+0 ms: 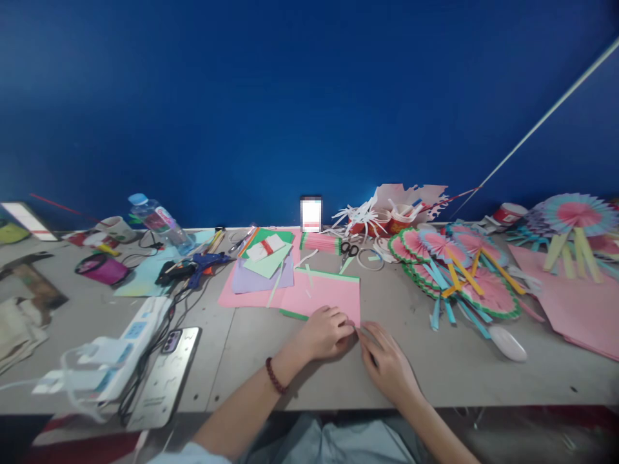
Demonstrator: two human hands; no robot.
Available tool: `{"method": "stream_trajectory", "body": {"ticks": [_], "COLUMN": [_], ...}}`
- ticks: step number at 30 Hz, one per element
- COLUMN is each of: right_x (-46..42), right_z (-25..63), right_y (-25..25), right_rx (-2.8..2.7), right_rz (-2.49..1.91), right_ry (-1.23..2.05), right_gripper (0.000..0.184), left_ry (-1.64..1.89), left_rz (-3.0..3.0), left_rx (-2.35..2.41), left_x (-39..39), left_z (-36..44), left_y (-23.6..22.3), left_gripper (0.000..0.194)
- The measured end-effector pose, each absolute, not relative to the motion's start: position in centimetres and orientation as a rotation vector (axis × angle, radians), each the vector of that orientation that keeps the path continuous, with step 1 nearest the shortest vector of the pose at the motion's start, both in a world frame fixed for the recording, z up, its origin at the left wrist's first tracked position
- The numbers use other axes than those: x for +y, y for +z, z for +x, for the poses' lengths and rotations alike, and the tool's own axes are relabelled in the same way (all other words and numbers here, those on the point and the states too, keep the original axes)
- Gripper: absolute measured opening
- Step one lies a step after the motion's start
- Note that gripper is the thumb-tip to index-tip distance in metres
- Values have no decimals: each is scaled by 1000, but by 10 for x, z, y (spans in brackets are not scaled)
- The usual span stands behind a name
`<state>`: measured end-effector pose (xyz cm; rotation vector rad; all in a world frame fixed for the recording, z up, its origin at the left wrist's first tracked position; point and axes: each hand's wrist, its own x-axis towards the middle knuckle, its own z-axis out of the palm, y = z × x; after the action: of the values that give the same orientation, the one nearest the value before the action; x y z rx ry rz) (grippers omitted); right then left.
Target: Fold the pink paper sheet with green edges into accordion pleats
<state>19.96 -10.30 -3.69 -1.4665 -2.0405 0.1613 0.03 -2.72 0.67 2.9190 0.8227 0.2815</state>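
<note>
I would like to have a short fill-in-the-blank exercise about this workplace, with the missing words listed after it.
1. The pink sheet under the left hand has ____ along its far and near edges.
2. The beaded bracelet is on the person's ____ wrist.
3. The wall behind the table is coloured ____.

Missing words: green; left; blue.

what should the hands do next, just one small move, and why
Probably press the near right corner of the pink sheet flat with the right hand while the left hand steadies the paper: the right fingertips are at that corner, the left hand rests beside it, and a green band shows along the near edge farther left.
</note>
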Motion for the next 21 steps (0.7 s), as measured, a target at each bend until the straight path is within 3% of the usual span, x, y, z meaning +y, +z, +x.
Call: {"method": "stream_trajectory", "body": {"ticks": [14,21], "right_x": [-98,-90], "right_z": [213,252], "right_y": [-31,-28], "right_rx": [-1974,-1954], "right_rz": [-1508,-1475], "right_ry": [142,112], "right_gripper": [36,26], "left_ry": [344,631], "left_rz": [2862,2673], "left_rx": [741,1150], "left_x": [-28,-15], "left_z": [8,-3], "left_y": [2,-4], "left_gripper": [21,29]}}
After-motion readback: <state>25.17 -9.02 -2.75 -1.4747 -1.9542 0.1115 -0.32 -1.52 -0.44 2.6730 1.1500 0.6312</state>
